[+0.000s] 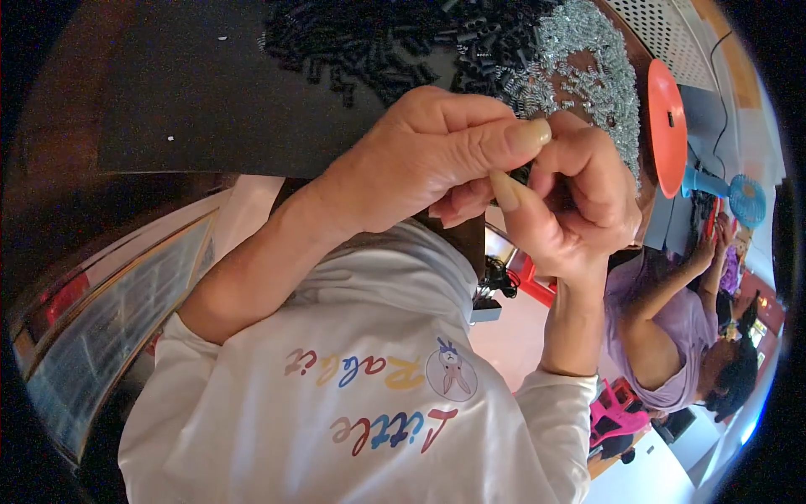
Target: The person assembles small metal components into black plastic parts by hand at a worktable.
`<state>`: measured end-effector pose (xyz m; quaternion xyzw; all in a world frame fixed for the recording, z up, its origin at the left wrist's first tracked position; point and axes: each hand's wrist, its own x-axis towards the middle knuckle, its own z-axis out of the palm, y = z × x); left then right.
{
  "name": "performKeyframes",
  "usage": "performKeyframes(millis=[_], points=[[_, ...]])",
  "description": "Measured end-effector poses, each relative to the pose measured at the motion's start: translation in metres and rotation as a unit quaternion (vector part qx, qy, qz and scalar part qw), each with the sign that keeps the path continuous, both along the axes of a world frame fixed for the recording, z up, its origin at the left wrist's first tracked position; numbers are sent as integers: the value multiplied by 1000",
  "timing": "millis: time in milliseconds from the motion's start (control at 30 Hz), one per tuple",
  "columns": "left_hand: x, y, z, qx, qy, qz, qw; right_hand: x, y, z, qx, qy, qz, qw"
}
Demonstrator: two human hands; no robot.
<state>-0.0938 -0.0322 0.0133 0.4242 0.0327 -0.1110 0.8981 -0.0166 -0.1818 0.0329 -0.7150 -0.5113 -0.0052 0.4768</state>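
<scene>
My left hand (437, 155) and my right hand (579, 197) meet above the table's near edge. The left thumb and index finger are pinched together, with the other fingers curled under. Close against them, the right thumb and bent fingers also form a pinch. Whatever sits between the fingertips is hidden. Just beyond the hands lies a heap of small black tube-like plastic parts (361, 42). Beside it, to the right, spreads a pile of small silvery metal coil springs (620, 97).
A dark mat (185, 92) covers the table's left part, with small white bits on it. An orange-red plate (666, 147) holding a small dark piece and a blue fan (747, 202) are at the right. Another person in a lilac shirt (672, 353) works there, near a pink chair (617, 416).
</scene>
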Motion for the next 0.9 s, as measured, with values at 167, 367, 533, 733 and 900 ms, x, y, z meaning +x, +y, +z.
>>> performKeyframes(millis=[167, 367, 533, 733, 900], points=[[1, -7, 0, 19, 3, 1, 1000, 0, -5, -4, 12, 6, -7, 1000], [-1, -10, -7, 159, -68, -17, 985, 33, -62, -2, -59, -18, -286, 956], [-2, -15, -10, 167, -92, -9, 982, 128, -133, 1, -198, -30, -384, 901], [-2, -14, -7, 187, -93, -15, 978, 171, -167, -12, -220, 60, -357, 906], [-5, -13, -2, 267, -143, -22, 953, 123, -133, 7, -172, 65, -351, 918]])
